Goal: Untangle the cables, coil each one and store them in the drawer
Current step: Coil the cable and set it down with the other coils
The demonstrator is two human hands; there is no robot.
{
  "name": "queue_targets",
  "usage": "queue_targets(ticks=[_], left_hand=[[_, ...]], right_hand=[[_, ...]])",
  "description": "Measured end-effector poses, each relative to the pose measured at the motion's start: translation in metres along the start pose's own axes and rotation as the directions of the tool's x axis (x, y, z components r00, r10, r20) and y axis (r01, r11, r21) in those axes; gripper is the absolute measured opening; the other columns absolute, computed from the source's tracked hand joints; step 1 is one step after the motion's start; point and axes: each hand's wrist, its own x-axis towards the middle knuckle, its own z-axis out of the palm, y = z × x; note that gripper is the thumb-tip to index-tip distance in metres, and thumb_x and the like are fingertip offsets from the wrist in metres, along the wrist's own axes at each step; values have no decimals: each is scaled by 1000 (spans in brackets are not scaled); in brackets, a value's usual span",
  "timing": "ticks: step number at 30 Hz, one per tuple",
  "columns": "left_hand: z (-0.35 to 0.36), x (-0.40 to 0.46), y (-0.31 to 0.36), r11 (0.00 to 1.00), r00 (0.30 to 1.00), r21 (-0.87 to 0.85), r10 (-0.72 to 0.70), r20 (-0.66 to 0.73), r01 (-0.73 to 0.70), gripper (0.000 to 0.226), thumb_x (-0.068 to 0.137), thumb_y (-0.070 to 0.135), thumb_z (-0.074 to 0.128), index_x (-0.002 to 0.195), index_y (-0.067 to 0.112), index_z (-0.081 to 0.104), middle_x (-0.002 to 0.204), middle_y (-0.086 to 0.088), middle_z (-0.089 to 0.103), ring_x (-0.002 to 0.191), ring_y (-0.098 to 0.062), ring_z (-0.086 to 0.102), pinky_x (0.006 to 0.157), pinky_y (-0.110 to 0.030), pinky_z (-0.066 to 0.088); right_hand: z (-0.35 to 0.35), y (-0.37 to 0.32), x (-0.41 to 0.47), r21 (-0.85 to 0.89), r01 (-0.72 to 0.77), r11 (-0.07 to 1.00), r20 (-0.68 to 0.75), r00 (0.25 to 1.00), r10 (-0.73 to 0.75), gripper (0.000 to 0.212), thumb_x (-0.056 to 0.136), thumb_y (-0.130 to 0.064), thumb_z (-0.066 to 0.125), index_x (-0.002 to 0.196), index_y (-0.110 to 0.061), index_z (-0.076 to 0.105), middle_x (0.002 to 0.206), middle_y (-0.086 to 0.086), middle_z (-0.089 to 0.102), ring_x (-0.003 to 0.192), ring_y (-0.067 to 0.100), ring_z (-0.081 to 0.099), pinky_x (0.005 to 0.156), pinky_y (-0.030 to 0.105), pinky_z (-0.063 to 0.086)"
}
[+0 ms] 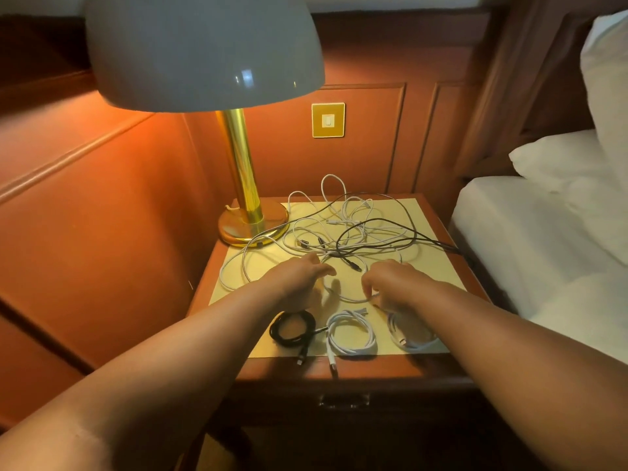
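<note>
A tangle of white and black cables [353, 229] sprawls over the back half of the nightstand top [424, 212]. Three coiled cables lie along the front edge: a black coil [293, 329], a white coil [351, 333], and another white coil [413, 336] partly under my right forearm. My left hand [300, 280] pinches a white cable at the front of the tangle. My right hand [390, 283] pinches the same white loop [346, 297] that curves between both hands. The drawer [343, 401] below is closed, its handle visible.
A brass lamp [244, 198] with a wide pale shade stands at the back left of the nightstand. A bed with white sheets [543, 239] borders the right side. Wood panelling with a wall switch [328, 120] is behind.
</note>
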Motion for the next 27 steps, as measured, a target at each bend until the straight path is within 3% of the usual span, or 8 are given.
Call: queue_targets(ticks=[3, 5, 10, 13, 16, 21, 25, 27], left_hand=[[3, 17, 3, 998, 1000, 57, -23, -10, 23, 50, 87, 29, 72, 134, 33, 56, 133, 0, 47, 112, -21, 54, 91, -35, 54], [3, 23, 3, 998, 998, 23, -57, -41, 58, 46, 84, 27, 74, 128, 30, 59, 131, 1, 46, 111, -21, 53, 90, -35, 54], [5, 32, -5, 995, 988, -75, -73, -136, 63, 31, 93, 28, 64, 124, 26, 62, 128, 3, 53, 106, -17, 55, 84, -29, 53], [0, 36, 1, 954, 949, -294, -145, -281, 59, 18, 98, 34, 59, 109, 22, 66, 121, 1, 56, 102, -15, 56, 82, -29, 52], [-11, 37, 17, 836, 876, -548, -269, -400, 7, 18, 96, 40, 61, 100, 23, 61, 111, 2, 56, 97, -15, 58, 72, -28, 49], [-21, 44, 25, 745, 832, -666, -380, -403, 18, 14, 98, 35, 59, 104, 22, 59, 108, -4, 63, 95, -21, 60, 81, -42, 55], [-22, 50, 15, 835, 849, -524, -393, -352, 169, 22, 102, 28, 53, 116, 14, 63, 113, -4, 61, 97, -21, 56, 82, -37, 51], [-26, 51, 16, 768, 846, -615, -438, -303, 178, 27, 104, 32, 48, 117, 12, 60, 107, -3, 62, 95, -22, 57, 77, -34, 45]], right_hand=[[5, 5, 3, 14, 51, 999, -7, 999, -51, 18, 91, -10, 61, 92, -28, 59, 104, -3, 56, 87, 20, 54, 72, 31, 48], [5, 11, -1, 157, 78, 984, -41, 997, -72, 24, 92, -4, 55, 91, -27, 52, 98, -4, 55, 84, 19, 53, 71, 32, 47], [3, 26, -15, 454, 101, 885, -139, 989, -41, 6, 95, -17, 51, 92, -23, 50, 85, -2, 57, 78, 22, 54, 68, 36, 45], [3, 31, -19, 496, 99, 862, -161, 987, -21, 18, 90, -30, 62, 82, -23, 47, 77, 0, 56, 72, 22, 50, 65, 36, 43], [0, 27, -19, 594, 92, 799, -239, 969, 66, 33, 97, -46, 56, 73, -24, 45, 71, 0, 55, 64, 17, 45, 60, 33, 34], [-7, 22, -14, 830, 59, 554, -274, 909, 314, 31, 104, -42, 43, 81, -26, 56, 79, 0, 66, 73, 17, 56, 75, 38, 50], [-14, 22, -11, 973, 69, 220, -167, 868, 467, 38, 105, -39, 42, 81, -19, 62, 80, 4, 67, 81, 20, 61, 87, 47, 55], [-14, 23, -11, 982, 41, 185, -126, 869, 478, 38, 104, -39, 43, 81, -17, 63, 80, 4, 66, 82, 20, 61, 88, 46, 56]])
